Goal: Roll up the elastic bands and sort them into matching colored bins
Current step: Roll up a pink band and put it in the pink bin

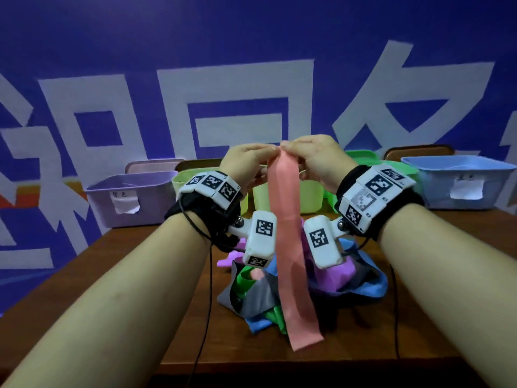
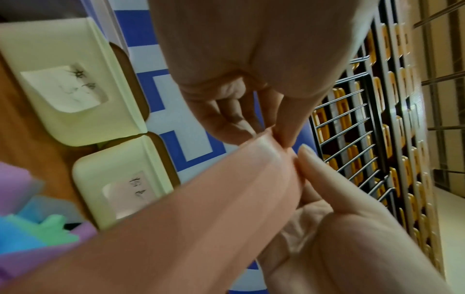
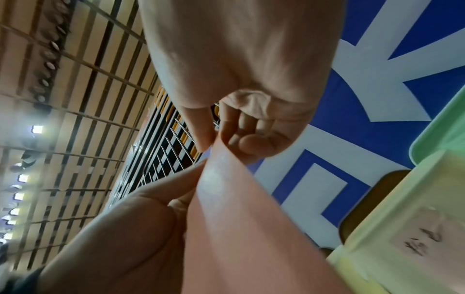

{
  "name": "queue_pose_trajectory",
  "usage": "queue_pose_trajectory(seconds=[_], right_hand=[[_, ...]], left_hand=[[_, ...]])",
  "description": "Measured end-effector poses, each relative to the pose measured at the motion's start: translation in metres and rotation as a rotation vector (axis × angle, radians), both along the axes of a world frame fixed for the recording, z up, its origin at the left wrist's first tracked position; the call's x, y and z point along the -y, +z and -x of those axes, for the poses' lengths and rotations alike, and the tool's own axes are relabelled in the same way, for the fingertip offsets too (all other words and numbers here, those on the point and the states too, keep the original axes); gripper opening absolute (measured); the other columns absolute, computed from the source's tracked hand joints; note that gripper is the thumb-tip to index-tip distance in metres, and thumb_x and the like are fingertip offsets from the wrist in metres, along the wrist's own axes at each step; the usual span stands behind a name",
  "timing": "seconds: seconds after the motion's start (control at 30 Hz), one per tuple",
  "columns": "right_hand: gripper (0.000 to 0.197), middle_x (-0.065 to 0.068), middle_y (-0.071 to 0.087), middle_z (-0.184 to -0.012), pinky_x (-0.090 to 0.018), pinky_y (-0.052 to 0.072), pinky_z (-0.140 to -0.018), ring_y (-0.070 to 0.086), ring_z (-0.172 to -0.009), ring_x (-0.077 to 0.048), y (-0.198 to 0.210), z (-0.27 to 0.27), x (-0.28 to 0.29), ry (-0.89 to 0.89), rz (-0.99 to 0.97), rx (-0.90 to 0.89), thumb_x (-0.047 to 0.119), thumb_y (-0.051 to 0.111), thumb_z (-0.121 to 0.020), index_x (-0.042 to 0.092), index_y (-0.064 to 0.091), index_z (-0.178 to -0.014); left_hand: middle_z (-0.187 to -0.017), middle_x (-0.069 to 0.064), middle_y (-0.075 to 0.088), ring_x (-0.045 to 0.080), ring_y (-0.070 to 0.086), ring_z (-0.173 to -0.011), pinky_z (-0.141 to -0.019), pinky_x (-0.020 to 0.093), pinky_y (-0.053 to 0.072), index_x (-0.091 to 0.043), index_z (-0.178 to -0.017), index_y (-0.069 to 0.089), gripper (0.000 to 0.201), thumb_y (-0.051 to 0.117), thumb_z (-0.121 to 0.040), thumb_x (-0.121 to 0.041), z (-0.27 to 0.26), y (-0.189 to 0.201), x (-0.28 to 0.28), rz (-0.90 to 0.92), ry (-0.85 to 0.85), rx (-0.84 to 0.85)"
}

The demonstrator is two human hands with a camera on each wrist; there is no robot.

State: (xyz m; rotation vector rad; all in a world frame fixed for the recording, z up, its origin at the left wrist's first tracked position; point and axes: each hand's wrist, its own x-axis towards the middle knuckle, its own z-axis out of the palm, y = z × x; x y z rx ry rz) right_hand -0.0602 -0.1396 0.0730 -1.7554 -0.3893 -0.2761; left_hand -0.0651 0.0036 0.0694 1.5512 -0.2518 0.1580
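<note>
Pink elastic band point(image 1: 291, 247) hangs limp, thin, stretchy; left hand point(image 1: 246, 163) and right hand point(image 1: 316, 161) pinch top edge above pile point(image 1: 307, 278) on counter point(image 1: 140, 261); best held at end corners.

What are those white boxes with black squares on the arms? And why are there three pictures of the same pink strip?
Those boxes are little cameras and marker tags strapped to a person's wrists. No robot here, just two bare hands. The big picture comes from a camera worn on the head, looking down. The other two come from the wrist cameras, looking along each hand, so everything seems tilted and very close.

The left hand and the right hand both pinch the top end of a pink elastic band, which hangs down in front of the person. Below it, on the wooden table, lies a pile of bands in purple, blue, green and grey. Along the back stand coloured bins: a purple bin, a yellow bin, a green bin and a blue bin, some with paper labels.
</note>
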Motion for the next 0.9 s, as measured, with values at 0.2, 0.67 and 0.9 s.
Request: queue_pose_trajectory(seconds=[0.2, 0.67, 0.9], right_hand=[[0.015, -0.013, 0.060, -0.081, -0.025, 0.042, -0.055, 0.053, -0.069, -0.020, -0.039, -0.058, 0.007, -0.049, -0.008, -0.054, 0.021, 0.064, -0.090, 0.012, 0.069, -0.079], [0.016, -0.007, 0.064, -0.077, -0.020, 0.049, -0.056, 0.058, -0.062, -0.012, -0.059, -0.107, 0.009, 0.109, -0.045, -0.121, 0.016, 0.059, -0.093, 0.009, 0.067, -0.081], [0.018, 0.003, 0.060, -0.060, -0.017, 0.044, -0.049, 0.051, -0.046, -0.003, -0.068, -0.111, 0.004, 0.104, -0.047, -0.138, 0.013, 0.059, -0.093, 0.010, 0.067, -0.076]], left_hand=[[-0.069, 0.004, 0.057, 0.010, 0.043, -0.051, -0.047, 0.016, 0.041, -0.009, -0.087, 0.066, 0.010, 0.061, -0.093, -0.016, -0.051, -0.039, 0.010, 0.038, -0.030, -0.047], [-0.071, 0.002, 0.064, 0.019, 0.051, -0.070, -0.061, 0.022, 0.049, -0.012, -0.078, 0.068, 0.014, 0.063, -0.091, -0.016, -0.109, -0.059, -0.004, -0.041, -0.045, -0.005], [-0.080, 0.009, 0.062, 0.022, 0.052, -0.075, -0.061, 0.020, 0.050, -0.011, -0.080, 0.069, 0.012, 0.064, -0.090, -0.015, -0.115, -0.068, -0.008, -0.059, -0.053, -0.045]])
